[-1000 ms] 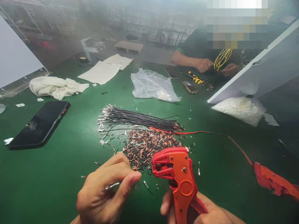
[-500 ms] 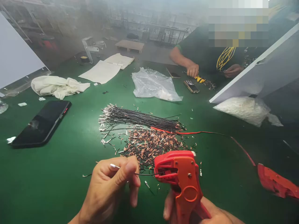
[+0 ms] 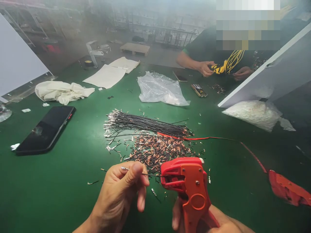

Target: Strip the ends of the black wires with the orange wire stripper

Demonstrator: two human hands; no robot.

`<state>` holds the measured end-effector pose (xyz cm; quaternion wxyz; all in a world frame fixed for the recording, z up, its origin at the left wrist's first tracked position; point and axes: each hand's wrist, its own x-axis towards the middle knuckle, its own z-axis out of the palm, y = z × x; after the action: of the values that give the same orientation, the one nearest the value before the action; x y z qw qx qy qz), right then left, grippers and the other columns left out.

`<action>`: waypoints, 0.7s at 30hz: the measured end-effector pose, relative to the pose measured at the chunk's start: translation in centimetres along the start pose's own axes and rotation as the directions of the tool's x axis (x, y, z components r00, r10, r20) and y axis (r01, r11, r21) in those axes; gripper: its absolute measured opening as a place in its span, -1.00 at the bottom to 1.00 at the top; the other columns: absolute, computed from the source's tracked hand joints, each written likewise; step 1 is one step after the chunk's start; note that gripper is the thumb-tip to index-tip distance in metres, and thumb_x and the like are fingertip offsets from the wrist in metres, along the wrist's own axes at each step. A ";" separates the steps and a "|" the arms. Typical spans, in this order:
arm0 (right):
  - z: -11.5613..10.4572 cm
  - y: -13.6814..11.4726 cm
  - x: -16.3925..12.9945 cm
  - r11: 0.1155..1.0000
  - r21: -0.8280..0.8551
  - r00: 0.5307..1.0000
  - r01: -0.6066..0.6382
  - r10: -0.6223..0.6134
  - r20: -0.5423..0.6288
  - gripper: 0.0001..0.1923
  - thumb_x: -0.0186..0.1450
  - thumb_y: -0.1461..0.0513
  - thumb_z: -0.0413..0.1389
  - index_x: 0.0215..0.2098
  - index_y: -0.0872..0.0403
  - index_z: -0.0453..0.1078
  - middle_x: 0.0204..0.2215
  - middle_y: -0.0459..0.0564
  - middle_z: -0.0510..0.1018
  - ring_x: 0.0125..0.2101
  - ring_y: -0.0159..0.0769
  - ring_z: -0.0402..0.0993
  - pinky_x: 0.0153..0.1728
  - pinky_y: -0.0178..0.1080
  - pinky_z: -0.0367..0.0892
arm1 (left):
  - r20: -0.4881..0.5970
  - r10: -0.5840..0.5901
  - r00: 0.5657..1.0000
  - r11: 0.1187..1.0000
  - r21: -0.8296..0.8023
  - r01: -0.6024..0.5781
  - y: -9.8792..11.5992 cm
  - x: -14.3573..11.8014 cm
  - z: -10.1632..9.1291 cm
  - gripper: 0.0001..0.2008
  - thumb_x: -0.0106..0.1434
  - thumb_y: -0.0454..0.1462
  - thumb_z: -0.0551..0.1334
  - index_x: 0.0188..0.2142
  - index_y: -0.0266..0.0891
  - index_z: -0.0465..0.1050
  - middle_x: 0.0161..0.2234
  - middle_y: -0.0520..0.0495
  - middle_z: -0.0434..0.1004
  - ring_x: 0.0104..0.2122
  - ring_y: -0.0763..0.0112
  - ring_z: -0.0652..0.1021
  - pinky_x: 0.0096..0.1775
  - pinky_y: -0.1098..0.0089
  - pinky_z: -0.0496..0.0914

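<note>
My left hand point(image 3: 123, 191) pinches a short black wire point(image 3: 153, 175) between thumb and forefinger. A silver terminal at the wire's left end sticks out past the fingers, and the right end enters the jaws of a red wire stripper point(image 3: 186, 184). My right hand point(image 3: 213, 220) is wrapped round the stripper's handle, partly hidden behind it. Just beyond both hands lies a heap of black and copper wire scraps point(image 3: 160, 150). Behind the heap rests a bundle of black wires point(image 3: 145, 123), with silver terminals at their left ends.
A black phone point(image 3: 46, 129) lies on the green table at left, near a white cloth point(image 3: 60, 92). A clear plastic bag point(image 3: 160, 89) is behind the bundle. A red strip point(image 3: 194, 138) runs right. Across the table, a co-worker's hands point(image 3: 206, 68) hold a yellow tool and yellow wires.
My left hand has shifted slightly up and right with the wire, nearer the stripper. The stripper has barely moved. The co-worker's hand has lifted the yellow tool off the table toward the yellow wires.
</note>
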<state>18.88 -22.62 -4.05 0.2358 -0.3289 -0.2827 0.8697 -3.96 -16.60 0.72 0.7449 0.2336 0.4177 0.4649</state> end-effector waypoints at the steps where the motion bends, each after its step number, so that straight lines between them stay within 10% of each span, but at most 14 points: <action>1: -0.3 0.5 0.4 0.999 0.022 0.999 0.028 -0.029 0.030 -0.45 -0.02 0.02 0.39 -0.17 0.12 0.39 -0.32 0.01 0.49 -0.38 -0.29 0.41 -0.28 -0.25 0.31 | 0.000 -0.003 1.000 1.000 0.002 0.003 0.0 0.0 0.1 -0.54 -0.06 0.04 0.49 -0.66 -0.31 0.50 -0.70 0.07 0.39 -0.81 0.69 0.31 -0.67 0.60 0.10; 13: -0.4 1.6 1.3 0.995 0.058 0.993 0.083 -0.087 0.078 -0.46 -0.01 0.03 0.40 -0.19 0.19 0.45 -0.51 -0.11 0.40 -0.53 -0.45 0.25 -0.47 -0.39 0.16 | -0.054 -0.073 0.996 0.996 0.043 0.076 -0.8 0.0 0.2 -0.51 -0.08 0.10 0.47 -0.60 -0.29 0.47 -0.79 0.09 0.32 -0.77 0.67 0.26 -0.54 0.53 0.14; 21: -0.2 0.4 0.6 0.993 0.086 0.994 0.077 -0.084 0.072 -0.52 0.01 0.08 0.39 -0.19 0.15 0.44 -0.47 -0.10 0.42 -0.54 -0.46 0.20 -0.40 -0.36 0.20 | 0.097 -0.040 0.995 0.970 0.244 0.015 -1.4 0.4 -0.9 -0.58 -0.05 0.09 0.46 -0.53 -0.24 0.60 -0.73 0.05 0.38 -0.66 0.57 0.35 -0.50 0.51 0.17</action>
<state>18.52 -22.50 -4.65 0.2732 -0.2739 -0.2681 0.8823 -3.91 -16.89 -0.99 0.7373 0.3403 0.4364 0.3876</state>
